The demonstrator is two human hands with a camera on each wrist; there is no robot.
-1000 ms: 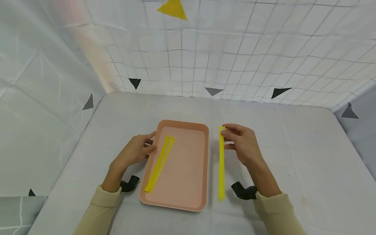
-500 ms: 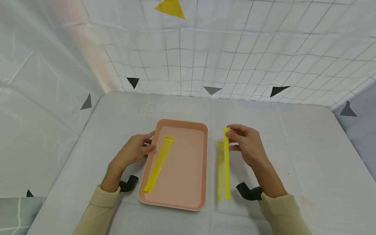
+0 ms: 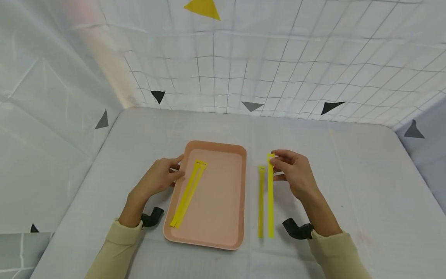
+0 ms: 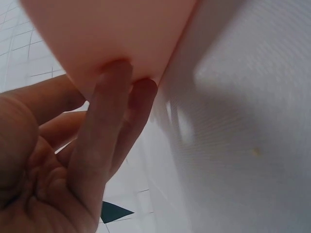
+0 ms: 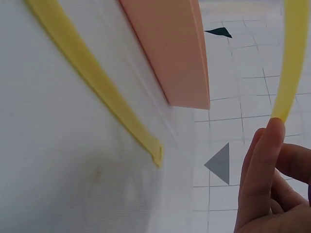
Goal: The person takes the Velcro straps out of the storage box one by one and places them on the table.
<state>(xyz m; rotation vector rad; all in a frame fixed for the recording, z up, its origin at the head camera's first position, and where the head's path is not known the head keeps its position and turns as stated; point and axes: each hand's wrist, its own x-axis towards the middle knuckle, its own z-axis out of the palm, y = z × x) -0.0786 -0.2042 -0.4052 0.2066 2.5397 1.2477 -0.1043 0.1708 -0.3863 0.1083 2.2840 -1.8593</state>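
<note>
My right hand [image 3: 292,170] pinches the slotted end of a yellow cable strap [image 3: 270,201] between thumb and fingertips; the strap runs straight toward the table's front. Just left of it, a second yellow strap [image 3: 261,203] lies on the table; its slotted head [image 5: 156,151] shows in the right wrist view. My left hand [image 3: 159,175] holds the left rim of a pink tray [image 3: 217,190], with fingertips against its outer side in the left wrist view [image 4: 109,107]. Inside the tray, two more yellow straps [image 3: 188,193] lie side by side at a slant, heads at the far end.
A white cloth covers the table [image 3: 348,174]. Behind it rises a white sheet with a grid [image 3: 278,69] and several dark triangles. Black curved pieces sit at both wrists, including one [image 3: 297,229] by the right cuff.
My right hand has moved slightly right with its strap, and the strap lying on the table now shows beside it. The left hand and tray hold their place.
</note>
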